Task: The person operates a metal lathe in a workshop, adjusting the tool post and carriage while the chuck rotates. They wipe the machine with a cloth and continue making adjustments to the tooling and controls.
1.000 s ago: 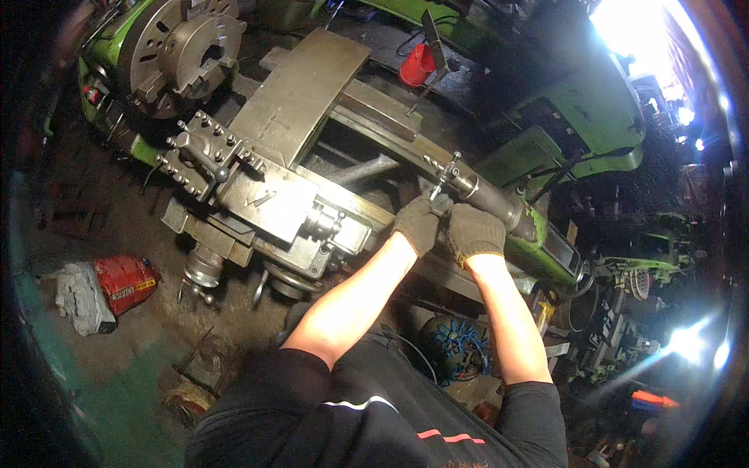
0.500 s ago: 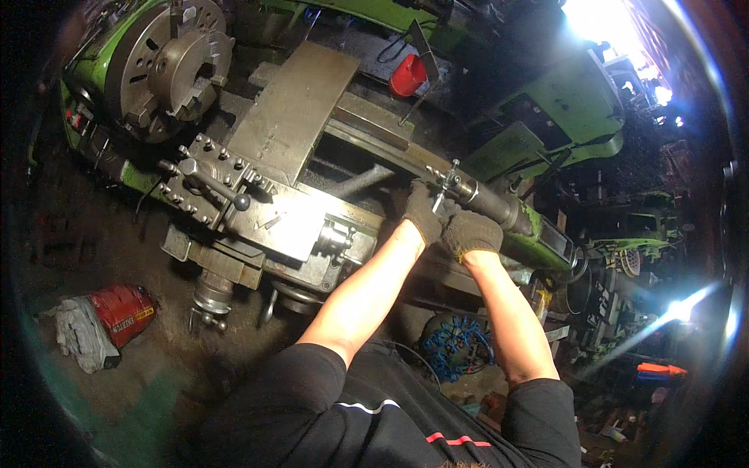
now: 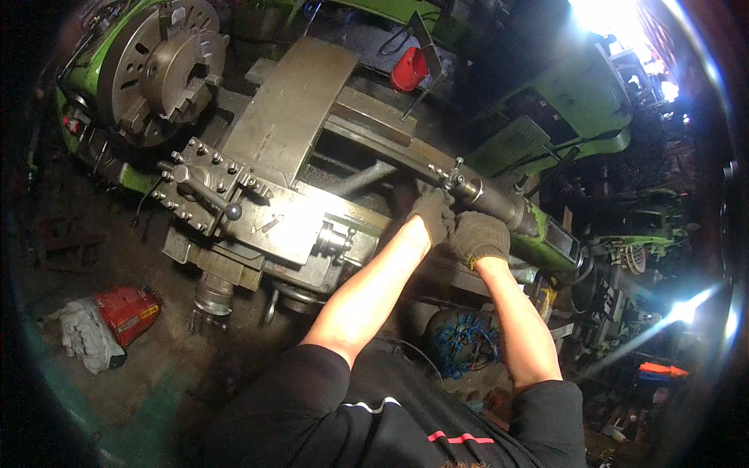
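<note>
Grey-gloved left hand (image 3: 431, 214) and right hand (image 3: 477, 236) both close around the dark tailstock quill (image 3: 499, 204) near the lathe's (image 3: 296, 132) right end; chuck (image 3: 160, 70) far left.

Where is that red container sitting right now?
In the head view the red container sits at the top centre, behind the lathe's flat grey plate, well above both gloved hands.

A dim workshop with a dark, grimy floor (image 3: 101, 390). A red container (image 3: 125, 310) and a crumpled pale rag (image 3: 84, 337) lie together on it at lower left. Green machines (image 3: 577, 101) stand at upper right, under glaring light (image 3: 605, 12). A second bright light (image 3: 683, 310) shines at right.
</note>
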Demonstrator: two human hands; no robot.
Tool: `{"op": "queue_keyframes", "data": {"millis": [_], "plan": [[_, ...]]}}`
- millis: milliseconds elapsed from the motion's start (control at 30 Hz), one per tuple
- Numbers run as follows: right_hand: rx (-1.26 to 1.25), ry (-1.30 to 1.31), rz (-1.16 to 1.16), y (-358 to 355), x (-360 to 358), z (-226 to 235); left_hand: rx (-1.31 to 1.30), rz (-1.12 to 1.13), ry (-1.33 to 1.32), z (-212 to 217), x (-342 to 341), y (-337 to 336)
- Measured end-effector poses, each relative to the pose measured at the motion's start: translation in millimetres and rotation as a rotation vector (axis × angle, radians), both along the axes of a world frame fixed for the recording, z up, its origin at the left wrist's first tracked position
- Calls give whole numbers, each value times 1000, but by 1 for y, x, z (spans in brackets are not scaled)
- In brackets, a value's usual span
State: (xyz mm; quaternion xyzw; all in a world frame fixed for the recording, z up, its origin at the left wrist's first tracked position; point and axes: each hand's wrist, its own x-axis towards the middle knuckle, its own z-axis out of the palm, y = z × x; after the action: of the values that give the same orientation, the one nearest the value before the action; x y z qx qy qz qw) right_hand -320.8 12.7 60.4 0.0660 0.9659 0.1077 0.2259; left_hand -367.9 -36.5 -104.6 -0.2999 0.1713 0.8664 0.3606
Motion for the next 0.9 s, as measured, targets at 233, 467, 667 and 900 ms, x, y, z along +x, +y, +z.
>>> {"op": "queue_keyframes", "data": {"millis": [233,467,667,900], "plan": [[37,-57,-100,10,-5,-8,28,39,-47,-9,-4,19],[-31,-72,-86,17,-10,-8,12,16,-51,0,-2,10],[-47,-42,-36,21,-9,-13,12,-46,-115,19,-5,-3],[-38,-87,-20,6,-14,-4,-6,-7,-34,25,0,-13]]}}
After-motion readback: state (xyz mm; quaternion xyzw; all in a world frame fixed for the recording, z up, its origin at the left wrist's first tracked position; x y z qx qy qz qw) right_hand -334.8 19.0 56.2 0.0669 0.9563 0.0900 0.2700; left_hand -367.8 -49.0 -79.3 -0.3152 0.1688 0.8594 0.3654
